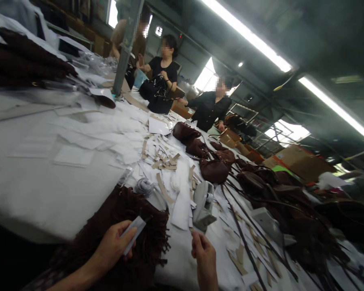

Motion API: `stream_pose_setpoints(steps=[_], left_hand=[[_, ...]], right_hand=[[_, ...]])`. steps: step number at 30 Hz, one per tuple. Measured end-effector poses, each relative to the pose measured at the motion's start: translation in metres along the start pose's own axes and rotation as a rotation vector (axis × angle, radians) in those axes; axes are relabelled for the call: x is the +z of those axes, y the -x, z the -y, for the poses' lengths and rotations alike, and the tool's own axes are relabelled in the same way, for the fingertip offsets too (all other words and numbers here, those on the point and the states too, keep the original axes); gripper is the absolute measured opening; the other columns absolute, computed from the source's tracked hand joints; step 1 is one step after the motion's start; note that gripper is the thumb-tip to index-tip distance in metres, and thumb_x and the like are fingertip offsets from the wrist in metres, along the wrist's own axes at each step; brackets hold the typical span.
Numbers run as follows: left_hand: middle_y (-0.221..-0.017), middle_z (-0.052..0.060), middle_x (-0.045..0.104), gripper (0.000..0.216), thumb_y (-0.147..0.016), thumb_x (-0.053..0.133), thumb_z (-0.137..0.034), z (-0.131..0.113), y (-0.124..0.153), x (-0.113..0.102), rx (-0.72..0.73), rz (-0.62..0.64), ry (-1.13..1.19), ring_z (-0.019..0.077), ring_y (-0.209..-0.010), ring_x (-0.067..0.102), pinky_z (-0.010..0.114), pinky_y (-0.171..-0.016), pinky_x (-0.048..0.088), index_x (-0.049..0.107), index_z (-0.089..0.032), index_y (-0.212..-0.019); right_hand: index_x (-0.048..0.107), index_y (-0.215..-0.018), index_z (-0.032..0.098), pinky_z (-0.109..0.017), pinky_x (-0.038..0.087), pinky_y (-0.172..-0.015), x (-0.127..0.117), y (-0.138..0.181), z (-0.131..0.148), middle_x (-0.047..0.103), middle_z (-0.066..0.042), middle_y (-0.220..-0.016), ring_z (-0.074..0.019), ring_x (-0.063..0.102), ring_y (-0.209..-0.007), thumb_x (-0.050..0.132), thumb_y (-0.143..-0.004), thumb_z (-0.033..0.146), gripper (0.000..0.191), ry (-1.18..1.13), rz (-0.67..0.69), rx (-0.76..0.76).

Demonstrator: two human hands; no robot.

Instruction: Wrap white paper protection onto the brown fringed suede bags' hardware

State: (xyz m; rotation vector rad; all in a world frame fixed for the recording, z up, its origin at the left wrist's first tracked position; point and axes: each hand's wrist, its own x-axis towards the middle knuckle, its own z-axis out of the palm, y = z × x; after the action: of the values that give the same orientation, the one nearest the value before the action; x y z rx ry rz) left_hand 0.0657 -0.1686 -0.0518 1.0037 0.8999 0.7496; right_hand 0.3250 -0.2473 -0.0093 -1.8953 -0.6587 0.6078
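My left hand [113, 244] is closed around a flat, pale grey card-like piece [134, 234], with the thumb along it. Beneath that hand lies a dark brown fringed leather piece [107, 218], draped over the near edge of the table; its fringe [160, 238] hangs towards my right. To the right, my right hand [204, 254] is raised over the table edge with thumb and finger pinched together. Whether anything small sits in that pinch I cannot make out. Just beyond it stands a grey tape dispenser-like object [204, 206].
Paper and tan strips [166, 157] litter the white table [39, 186]. Brown leather bags [214, 169] with long straps lie along the right. A second grey object [267, 222] sits among them. A metal post [125, 52] rises at the back, near several people [214, 107].
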Motion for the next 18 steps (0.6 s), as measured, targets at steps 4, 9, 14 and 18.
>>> stream_pose_setpoints(steps=[4, 9, 14, 18], left_hand=[[-0.056, -0.004, 0.054, 0.041, -0.082, 0.051, -0.056, -0.006, 0.005, 0.003, 0.063, -0.042, -0.105, 0.0123, -0.041, 0.054, 0.020, -0.037, 0.040, 0.056, -0.016, -0.076], [-0.053, -0.004, 0.053, 0.039, -0.087, 0.047, -0.050, -0.007, 0.010, 0.003, 0.178, -0.081, -0.245, 0.0131, -0.044, 0.054, 0.020, -0.043, 0.040, 0.062, -0.014, -0.082], [-0.059, -0.002, 0.057, 0.032, -0.089, 0.047, -0.041, -0.001, 0.011, 0.002, 0.272, -0.100, -0.321, 0.0126, -0.052, 0.052, 0.020, -0.051, 0.040, 0.063, -0.015, -0.079], [-0.064, 0.001, 0.061, 0.027, -0.089, 0.046, -0.034, 0.008, 0.009, 0.002, 0.319, -0.097, -0.383, 0.0145, -0.058, 0.056, 0.021, -0.058, 0.041, 0.064, -0.017, -0.080]], right_hand=[[0.062, -0.071, 0.015, -0.020, 0.028, -0.043, 0.054, 0.046, 0.027, 0.043, 0.007, -0.049, -0.0071, 0.035, -0.044, 0.062, -0.075, 0.056, 0.041, -0.021, 0.483, -0.074], [0.063, -0.067, 0.014, -0.020, 0.032, -0.047, 0.106, 0.065, 0.058, 0.049, 0.004, -0.054, -0.0078, 0.038, -0.050, 0.060, -0.079, 0.049, 0.037, 0.009, 0.608, -0.181], [0.060, -0.055, 0.014, -0.021, 0.032, -0.048, 0.124, 0.058, 0.064, 0.050, 0.003, -0.050, -0.0094, 0.040, -0.051, 0.058, -0.076, 0.048, 0.041, 0.190, 0.537, -0.194], [0.052, -0.043, 0.017, -0.024, 0.027, -0.046, 0.128, 0.058, 0.063, 0.043, 0.003, -0.042, -0.0093, 0.037, -0.046, 0.056, -0.075, 0.052, 0.048, 0.392, 0.456, -0.170]])
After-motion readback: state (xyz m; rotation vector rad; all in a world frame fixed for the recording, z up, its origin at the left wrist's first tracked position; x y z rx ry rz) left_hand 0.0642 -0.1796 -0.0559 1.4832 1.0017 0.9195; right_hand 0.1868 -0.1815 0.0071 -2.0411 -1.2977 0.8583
